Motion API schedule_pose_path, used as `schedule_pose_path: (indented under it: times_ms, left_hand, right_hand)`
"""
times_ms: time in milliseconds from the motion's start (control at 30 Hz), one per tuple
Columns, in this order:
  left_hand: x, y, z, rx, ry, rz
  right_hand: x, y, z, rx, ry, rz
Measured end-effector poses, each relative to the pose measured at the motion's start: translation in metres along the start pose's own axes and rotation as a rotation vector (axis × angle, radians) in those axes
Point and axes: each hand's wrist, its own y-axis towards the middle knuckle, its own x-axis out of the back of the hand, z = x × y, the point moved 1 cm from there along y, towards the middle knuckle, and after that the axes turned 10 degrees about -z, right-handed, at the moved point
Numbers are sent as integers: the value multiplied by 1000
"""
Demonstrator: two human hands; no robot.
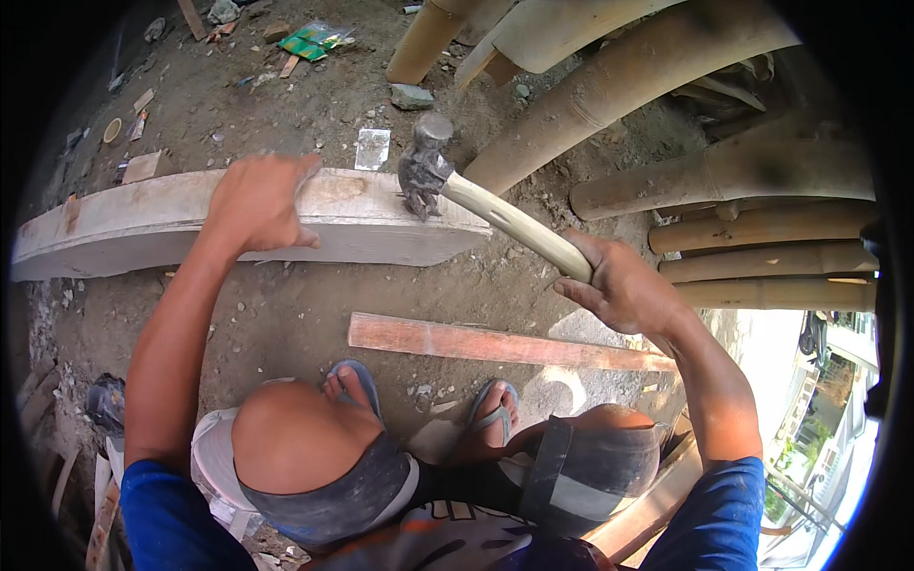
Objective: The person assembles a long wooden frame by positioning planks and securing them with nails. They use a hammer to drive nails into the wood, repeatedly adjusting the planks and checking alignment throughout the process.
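Observation:
A long pale wooden beam (371, 238) lies across the ground in front of me. My left hand (262, 205) grips it left of its right end, thumb against the near side and fingers over the top; the fingertips are hidden. In my right hand (624, 285) is a claw hammer (514, 221), held near the end of its wooden handle. The dark head is over the beam's right end, with the claw pointing down at the top face and the striking face up. Whether a nail sits in the claw, I cannot tell.
A reddish wood strip (495, 344) lies between the beam and my sandalled feet. Thick bamboo poles (619, 90) lean at the upper right, with several more stacked below. A grey stone (411, 97), green wrapper (312, 40) and wood scraps litter the dirt.

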Motion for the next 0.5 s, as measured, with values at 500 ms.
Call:
schedule_pose_path:
  times_ms: [500]
  left_hand:
    - [1, 11, 0, 72, 3, 134]
  right_hand:
    - [-7, -19, 20, -187, 9, 13]
